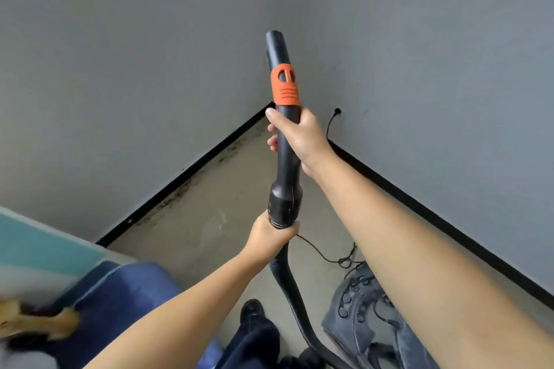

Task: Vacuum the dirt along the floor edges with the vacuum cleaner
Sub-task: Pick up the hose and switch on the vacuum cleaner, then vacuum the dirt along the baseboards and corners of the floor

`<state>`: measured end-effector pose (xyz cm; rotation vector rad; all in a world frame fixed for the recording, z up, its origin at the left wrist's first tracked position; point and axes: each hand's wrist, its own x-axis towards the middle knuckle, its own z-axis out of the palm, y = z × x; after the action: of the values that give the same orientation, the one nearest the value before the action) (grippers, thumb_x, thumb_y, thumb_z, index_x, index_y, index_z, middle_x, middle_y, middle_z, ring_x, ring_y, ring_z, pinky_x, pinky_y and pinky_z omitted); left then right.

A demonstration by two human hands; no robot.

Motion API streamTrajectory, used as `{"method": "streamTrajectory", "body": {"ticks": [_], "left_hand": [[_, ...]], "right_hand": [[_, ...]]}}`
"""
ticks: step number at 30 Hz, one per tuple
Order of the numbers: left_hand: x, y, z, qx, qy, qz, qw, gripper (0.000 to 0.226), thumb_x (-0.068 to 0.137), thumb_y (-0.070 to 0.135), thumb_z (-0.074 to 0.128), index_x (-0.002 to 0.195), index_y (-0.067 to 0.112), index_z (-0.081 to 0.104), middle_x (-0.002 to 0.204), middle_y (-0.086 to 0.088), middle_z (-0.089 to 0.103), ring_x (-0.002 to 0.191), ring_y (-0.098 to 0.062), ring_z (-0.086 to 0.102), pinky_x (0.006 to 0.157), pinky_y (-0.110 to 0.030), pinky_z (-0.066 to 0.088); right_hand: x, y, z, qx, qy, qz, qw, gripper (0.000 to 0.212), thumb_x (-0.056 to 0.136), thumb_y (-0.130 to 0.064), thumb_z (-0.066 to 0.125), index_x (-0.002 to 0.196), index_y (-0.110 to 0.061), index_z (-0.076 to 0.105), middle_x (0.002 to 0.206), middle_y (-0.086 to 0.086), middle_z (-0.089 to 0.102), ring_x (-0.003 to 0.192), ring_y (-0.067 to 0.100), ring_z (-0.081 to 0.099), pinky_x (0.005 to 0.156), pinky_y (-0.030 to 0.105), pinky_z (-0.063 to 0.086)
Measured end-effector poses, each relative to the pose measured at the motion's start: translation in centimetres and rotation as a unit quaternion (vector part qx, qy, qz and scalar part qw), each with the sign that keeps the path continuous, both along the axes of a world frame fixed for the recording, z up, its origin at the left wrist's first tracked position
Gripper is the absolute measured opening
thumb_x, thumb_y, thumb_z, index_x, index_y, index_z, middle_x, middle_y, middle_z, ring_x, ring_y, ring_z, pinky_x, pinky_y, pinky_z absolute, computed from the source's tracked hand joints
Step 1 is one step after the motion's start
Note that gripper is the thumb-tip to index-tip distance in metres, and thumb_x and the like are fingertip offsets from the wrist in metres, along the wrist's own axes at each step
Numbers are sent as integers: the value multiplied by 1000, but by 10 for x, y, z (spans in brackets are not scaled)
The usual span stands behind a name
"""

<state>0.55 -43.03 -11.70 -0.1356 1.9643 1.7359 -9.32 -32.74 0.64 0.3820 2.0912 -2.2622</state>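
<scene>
Grey painted walls point(419, 39) meet at a corner w/ a black skirting strip point(186, 171) along the bottom. Beige concrete floor point(209, 228) carries dark crumbly dirt point(177, 193) in a line right against the left skirting, thinning toward the corner. Black rigid vacuum wand w/ orange collar point(284, 141) is held up off the floor, open end pointing up and away, not at the dirt. Its ribbed black hose point(287, 275) drops down between the arms.

Right hand point(299, 136) is wrapped round the wand just below the collar. Left hand point(274, 232) grips the hose cuff.

To do it well, prob. tip the nozzle down, set it touching the floor by the skirting, and draw slowly along the edge. Thin black cord point(326, 255) lies near; keep clear.
</scene>
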Motion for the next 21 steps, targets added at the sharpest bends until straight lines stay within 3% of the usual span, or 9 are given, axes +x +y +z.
{"method": "streamTrajectory", "body": {"ticks": [2,8,13,17,21], "left_hand": [[-17,-29,-1,-4,2,13,1000,23,65,25,65,70,18,44,57,12,47,56,-9,42,56,-22,38],[-41,-100,-15,-35,-40,42,998,22,60,25,64,69,18,45,58,10,48,57,-11,44,56,-23,39],[-68,-132,-19,-36,-57,122,990,18,68,17,69,71,21,51,62,11,55,59,-8,50,55,-18,42],[-98,-136,-17,-41,-17,202,978,22,73,25,72,85,27,53,77,10,63,72,-9,59,68,-24,49],[-129,-127,-32,-40,-53,228,971,18,76,27,71,79,23,54,74,9,61,70,-9,58,63,-21,46]], "right_hand": [[-10,-30,-21,-2,-63,53,997,19,87,-19,69,90,-12,51,61,2,58,46,16,54,50,26,49],[-47,-108,-60,-20,-166,58,984,16,84,-5,58,79,-10,44,48,2,49,38,16,44,43,24,41],[-84,-163,-60,18,-176,134,975,13,84,-5,56,81,-11,45,53,5,48,40,17,43,45,24,40],[-117,-189,-56,53,-147,195,968,12,83,-7,54,80,-12,43,52,4,49,40,16,43,45,24,41],[-147,-192,-70,84,-130,248,956,12,81,-8,54,79,-13,44,50,2,51,40,17,45,45,25,43]]}}
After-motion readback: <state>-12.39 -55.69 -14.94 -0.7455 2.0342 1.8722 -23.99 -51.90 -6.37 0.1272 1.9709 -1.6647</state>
